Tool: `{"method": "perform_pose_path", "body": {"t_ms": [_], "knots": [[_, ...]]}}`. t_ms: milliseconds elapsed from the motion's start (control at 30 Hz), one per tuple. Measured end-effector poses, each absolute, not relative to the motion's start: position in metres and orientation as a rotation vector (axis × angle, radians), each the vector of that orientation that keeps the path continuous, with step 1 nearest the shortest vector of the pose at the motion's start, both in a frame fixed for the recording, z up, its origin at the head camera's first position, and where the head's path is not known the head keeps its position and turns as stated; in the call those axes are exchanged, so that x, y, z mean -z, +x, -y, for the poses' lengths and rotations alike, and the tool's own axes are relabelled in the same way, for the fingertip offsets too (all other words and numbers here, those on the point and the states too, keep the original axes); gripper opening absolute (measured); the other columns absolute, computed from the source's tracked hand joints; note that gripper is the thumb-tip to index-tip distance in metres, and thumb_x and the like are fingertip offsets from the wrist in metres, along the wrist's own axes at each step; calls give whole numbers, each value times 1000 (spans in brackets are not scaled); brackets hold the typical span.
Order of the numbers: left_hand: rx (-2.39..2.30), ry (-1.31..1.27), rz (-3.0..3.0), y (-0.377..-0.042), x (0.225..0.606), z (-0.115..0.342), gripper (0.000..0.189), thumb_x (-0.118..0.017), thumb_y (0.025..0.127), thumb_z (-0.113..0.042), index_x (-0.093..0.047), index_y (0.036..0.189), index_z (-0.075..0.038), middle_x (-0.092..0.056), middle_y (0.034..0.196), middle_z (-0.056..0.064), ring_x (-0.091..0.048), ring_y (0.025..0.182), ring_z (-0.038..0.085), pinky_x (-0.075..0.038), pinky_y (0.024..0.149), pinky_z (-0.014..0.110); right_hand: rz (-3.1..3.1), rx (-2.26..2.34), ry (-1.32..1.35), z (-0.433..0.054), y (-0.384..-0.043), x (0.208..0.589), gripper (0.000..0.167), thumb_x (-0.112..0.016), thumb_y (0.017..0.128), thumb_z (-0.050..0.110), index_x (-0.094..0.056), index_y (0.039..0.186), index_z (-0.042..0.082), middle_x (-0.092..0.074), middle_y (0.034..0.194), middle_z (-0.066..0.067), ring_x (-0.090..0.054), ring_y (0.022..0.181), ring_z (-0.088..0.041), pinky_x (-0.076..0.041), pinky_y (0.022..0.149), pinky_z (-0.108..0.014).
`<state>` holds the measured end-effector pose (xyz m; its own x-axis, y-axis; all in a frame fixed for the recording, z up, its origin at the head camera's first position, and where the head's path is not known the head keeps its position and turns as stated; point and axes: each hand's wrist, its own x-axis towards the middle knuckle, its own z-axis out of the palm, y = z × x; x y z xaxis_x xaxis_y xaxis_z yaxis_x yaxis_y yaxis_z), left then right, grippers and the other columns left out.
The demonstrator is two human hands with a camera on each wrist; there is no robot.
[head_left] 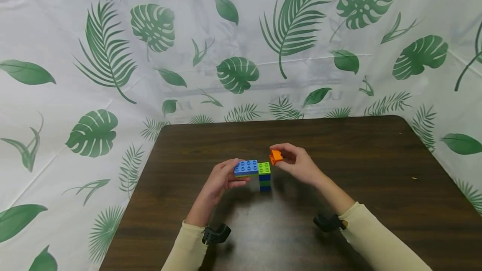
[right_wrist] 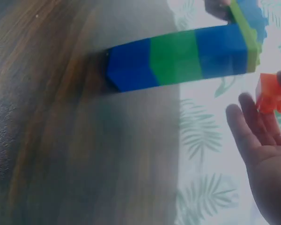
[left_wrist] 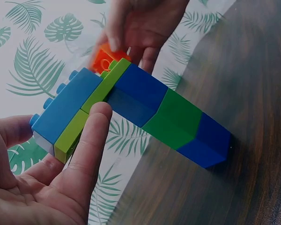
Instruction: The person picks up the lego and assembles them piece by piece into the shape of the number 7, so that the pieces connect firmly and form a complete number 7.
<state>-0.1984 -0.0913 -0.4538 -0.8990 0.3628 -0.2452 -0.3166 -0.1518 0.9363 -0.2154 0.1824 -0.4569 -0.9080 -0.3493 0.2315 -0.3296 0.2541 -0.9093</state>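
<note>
A tower of toy building bricks stands upright on the table, dark blue [left_wrist: 206, 140], green [left_wrist: 174, 119] and dark blue [left_wrist: 138, 93] from the bottom up. Across its top lies a lime green layer [head_left: 264, 167] that juts out to the left. On that overhang sits a lighter blue brick [head_left: 246, 168] with studs up. My left hand [head_left: 220, 179] holds the overhanging end, thumb at the blue brick and a finger under the lime layer. Just right of the tower top, my right hand [head_left: 301, 166] pinches an orange brick [head_left: 276, 157] between thumb and fingers, raised above the table.
The dark wood table [head_left: 180, 149] has its far edge against a white sheet [head_left: 203, 7] printed with green leaves. A tiny light speck [head_left: 414, 178] lies on the right part of the tabletop. Black bands [head_left: 216, 234] circle both wrists.
</note>
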Motion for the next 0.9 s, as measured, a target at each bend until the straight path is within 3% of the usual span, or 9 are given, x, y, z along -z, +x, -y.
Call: {"method": "perform_pose_path", "body": {"t_ms": [100,233,467,700,900], "knots": [[-2091,52,-1686,-198,454,91,47,-50,103,-36,-55,131,2,-67,112,19,-71,90,30,-56,77,36,-2530,1690,-763,-176,-210,450,40,-69,91,6,-61,131,10,-61,119,-6,-59,106,-24,-52,92,-38],[-2092,45,-1685,-198,454,91,47,-52,102,-37,-55,130,1,-67,111,18,-72,90,30,-56,77,35,-2655,1533,-871,-166,-205,444,47,-74,88,8,-60,133,12,-63,117,-1,-61,100,-18,-55,86,-37],[-2091,61,-1692,-198,454,91,53,-56,100,-41,-54,131,2,-67,111,18,-71,93,33,-57,75,33,-2790,1361,-1044,-160,-201,437,42,-79,84,9,-65,124,10,-65,114,1,-61,90,-16,-56,78,-36],[-2089,60,-1688,-198,453,91,49,-52,102,-37,-54,131,3,-67,110,18,-71,92,32,-57,75,33,-2813,1309,-1064,-157,-196,432,43,-81,81,8,-68,122,10,-65,112,2,-59,95,-16,-55,83,-42],[-2090,39,-1682,-198,452,91,48,-54,102,-36,-55,130,3,-68,109,18,-72,91,30,-57,75,33,-2814,1252,-1030,-157,-197,433,42,-80,83,10,-67,123,10,-66,112,3,-61,93,-12,-56,82,-36]]}}
